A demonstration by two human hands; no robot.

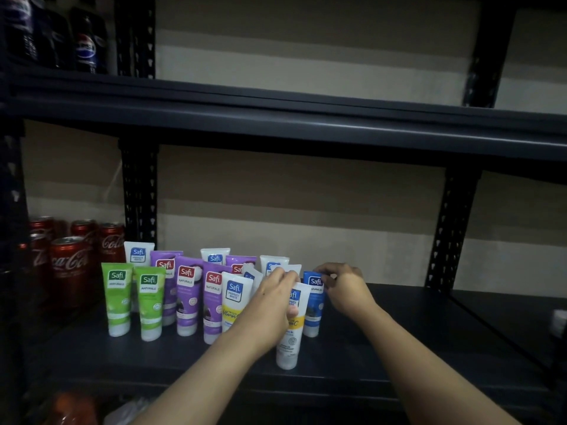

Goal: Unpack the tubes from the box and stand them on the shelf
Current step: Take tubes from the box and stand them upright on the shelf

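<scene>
Pinching glossy crimped tops: left grip (270,297) white-yellow tube (290,338), right grip (345,286) blue tube (313,315).

The only camera rides on the person's head. It faces the shelf (414,332) up close, looking a bit down. Tubes (187,289) stand at seven o'clock, cans (69,265) at nine.

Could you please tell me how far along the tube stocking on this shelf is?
Done: green tubes, purple tubes and white tubes stand cap-down on the shelf. In hand: the left hand grips a white-and-yellow tube at the front; the right hand pinches the blue tube. Left: the box is out of view, so the remainder is unknown.
</scene>
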